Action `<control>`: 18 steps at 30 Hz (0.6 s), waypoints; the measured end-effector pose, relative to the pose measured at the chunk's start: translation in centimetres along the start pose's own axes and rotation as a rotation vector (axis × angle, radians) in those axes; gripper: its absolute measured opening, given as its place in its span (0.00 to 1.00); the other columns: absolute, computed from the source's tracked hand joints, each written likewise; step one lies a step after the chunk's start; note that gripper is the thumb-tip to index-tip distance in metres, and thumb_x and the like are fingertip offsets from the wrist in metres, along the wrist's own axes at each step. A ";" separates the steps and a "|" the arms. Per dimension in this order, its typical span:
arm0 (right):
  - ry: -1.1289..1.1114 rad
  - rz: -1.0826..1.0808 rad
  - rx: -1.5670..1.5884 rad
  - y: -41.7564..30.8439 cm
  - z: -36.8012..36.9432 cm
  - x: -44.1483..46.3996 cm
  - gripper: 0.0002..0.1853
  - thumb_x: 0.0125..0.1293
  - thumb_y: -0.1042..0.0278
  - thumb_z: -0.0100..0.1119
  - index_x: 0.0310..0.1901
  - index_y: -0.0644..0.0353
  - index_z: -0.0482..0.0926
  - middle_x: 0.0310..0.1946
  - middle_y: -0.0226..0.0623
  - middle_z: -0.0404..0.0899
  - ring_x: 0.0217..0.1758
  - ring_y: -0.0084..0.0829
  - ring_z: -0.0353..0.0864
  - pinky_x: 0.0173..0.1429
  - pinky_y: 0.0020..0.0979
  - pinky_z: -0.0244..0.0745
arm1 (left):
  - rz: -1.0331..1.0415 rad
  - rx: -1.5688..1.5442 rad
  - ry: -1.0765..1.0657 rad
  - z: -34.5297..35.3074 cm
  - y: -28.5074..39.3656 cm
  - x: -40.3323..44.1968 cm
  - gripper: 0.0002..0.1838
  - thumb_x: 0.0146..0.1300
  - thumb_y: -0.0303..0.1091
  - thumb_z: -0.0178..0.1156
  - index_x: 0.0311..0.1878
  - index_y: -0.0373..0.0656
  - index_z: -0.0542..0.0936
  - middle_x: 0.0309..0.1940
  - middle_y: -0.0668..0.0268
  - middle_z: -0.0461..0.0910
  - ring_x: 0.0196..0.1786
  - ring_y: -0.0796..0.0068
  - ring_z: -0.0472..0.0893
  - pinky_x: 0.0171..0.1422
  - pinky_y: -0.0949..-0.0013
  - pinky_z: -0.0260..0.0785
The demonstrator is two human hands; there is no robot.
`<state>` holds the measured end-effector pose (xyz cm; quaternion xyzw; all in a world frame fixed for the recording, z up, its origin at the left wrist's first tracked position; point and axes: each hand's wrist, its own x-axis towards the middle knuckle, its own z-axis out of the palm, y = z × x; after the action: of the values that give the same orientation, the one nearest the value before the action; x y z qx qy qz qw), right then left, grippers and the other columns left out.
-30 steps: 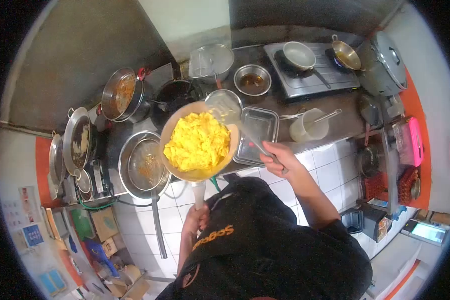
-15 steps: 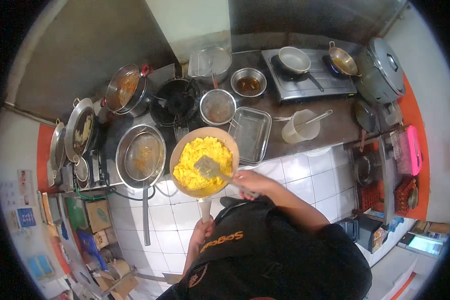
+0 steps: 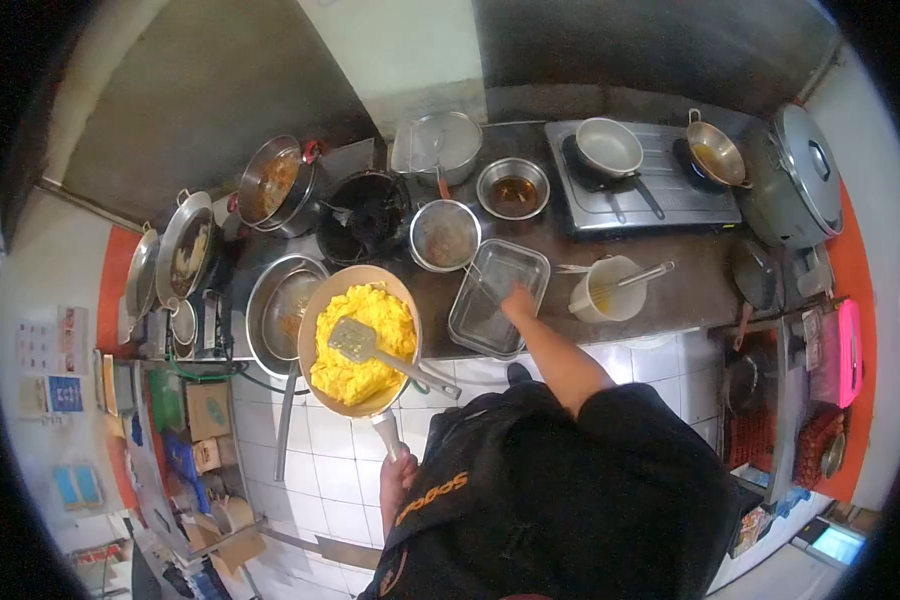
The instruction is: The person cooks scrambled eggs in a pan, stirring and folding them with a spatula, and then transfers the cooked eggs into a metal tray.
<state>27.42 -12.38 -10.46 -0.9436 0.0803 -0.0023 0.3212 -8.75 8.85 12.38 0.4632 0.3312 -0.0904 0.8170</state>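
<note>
My left hand (image 3: 398, 470) is closed around the pale handle of a frying pan (image 3: 416, 300), held up in front of the counter. Yellow scrambled eggs (image 3: 380, 312) fill the pan. A spatula (image 3: 355, 340) rests on the eggs, its handle sticking out over the right rim with no hand on it. My right hand (image 3: 517, 301) is over the right side of a rectangular metal tray (image 3: 490, 345); its fingers are too small and blurred to make out. A round strainer (image 3: 444, 236) sits beside the tray, its handle reaching over it.
A steel pan (image 3: 260, 330) with a strainer in it stands left of the frying pan. A white jug (image 3: 608, 290) holding a whisk is right of the tray. Behind are a bowl of brown liquid (image 3: 513, 190), a two-burner stove (image 3: 650, 208) and a large lidded pot (image 3: 785, 190).
My right hand has let go of the spatula, leaving it on the eggs, and has moved forward to the metal tray. The frying pan has shifted left, still in my left hand.
</note>
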 end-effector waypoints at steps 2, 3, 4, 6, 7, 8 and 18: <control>-0.305 0.005 -0.109 -1.5 0.7 -0.2 0.21 0.54 0.65 0.55 0.52 0.60 0.76 0.46 0.51 0.79 0.52 0.50 0.77 0.56 0.43 0.72 | -0.005 -0.064 0.017 1.5 0.8 -0.7 0.12 0.62 0.40 0.59 0.35 0.48 0.66 0.16 0.78 0.58 0.15 0.89 0.56 0.15 0.82 0.46; -0.455 0.006 -0.166 -2.1 1.0 -0.4 0.21 0.55 0.66 0.53 0.52 0.59 0.76 0.47 0.51 0.78 0.52 0.50 0.77 0.56 0.43 0.72 | -0.007 -0.097 0.022 2.0 0.9 -0.9 0.12 0.62 0.39 0.59 0.35 0.48 0.66 0.16 0.78 0.58 0.14 0.89 0.56 0.15 0.82 0.46; -0.439 -0.006 -0.131 -1.8 2.9 -0.8 0.18 0.55 0.65 0.52 0.48 0.59 0.78 0.45 0.51 0.79 0.49 0.49 0.79 0.54 0.43 0.73 | -0.001 -0.106 0.020 2.1 0.6 -0.8 0.12 0.62 0.39 0.59 0.35 0.48 0.66 0.16 0.78 0.58 0.14 0.89 0.55 0.15 0.82 0.46; -0.487 -0.119 -0.137 -1.8 7.0 -1.7 0.15 0.57 0.63 0.51 0.43 0.59 0.80 0.42 0.50 0.81 0.45 0.49 0.80 0.51 0.44 0.75 | 0.013 -0.123 0.012 1.8 0.2 -0.6 0.12 0.62 0.39 0.60 0.35 0.47 0.66 0.16 0.79 0.58 0.14 0.89 0.55 0.14 0.82 0.46; -0.550 -0.219 -0.176 -2.0 9.0 -2.2 0.15 0.57 0.62 0.51 0.41 0.59 0.81 0.41 0.49 0.81 0.45 0.48 0.81 0.50 0.44 0.75 | 0.003 -0.123 0.015 1.8 0.2 -0.6 0.12 0.62 0.39 0.60 0.35 0.47 0.66 0.16 0.79 0.58 0.14 0.89 0.55 0.14 0.82 0.46; -0.614 -0.318 -0.214 -2.3 10.2 -2.7 0.14 0.58 0.61 0.51 0.39 0.59 0.81 0.40 0.48 0.81 0.44 0.48 0.81 0.49 0.43 0.75 | -0.008 -0.123 0.019 1.8 0.3 -0.6 0.12 0.61 0.39 0.60 0.35 0.47 0.66 0.16 0.79 0.58 0.14 0.89 0.55 0.14 0.82 0.46; -0.027 0.518 -0.053 -0.5 -5.2 -7.2 0.19 0.54 0.62 0.59 0.45 0.65 0.78 0.43 0.52 0.80 0.50 0.46 0.80 0.53 0.42 0.73 | -0.169 0.229 0.028 3.5 3.2 0.3 0.14 0.60 0.42 0.61 0.32 0.48 0.66 0.16 0.77 0.59 0.14 0.88 0.57 0.15 0.81 0.47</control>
<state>20.10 -14.06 -5.65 -0.8996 0.3149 0.0949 0.2873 -5.45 7.81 15.69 0.5251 0.3678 -0.1897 0.7436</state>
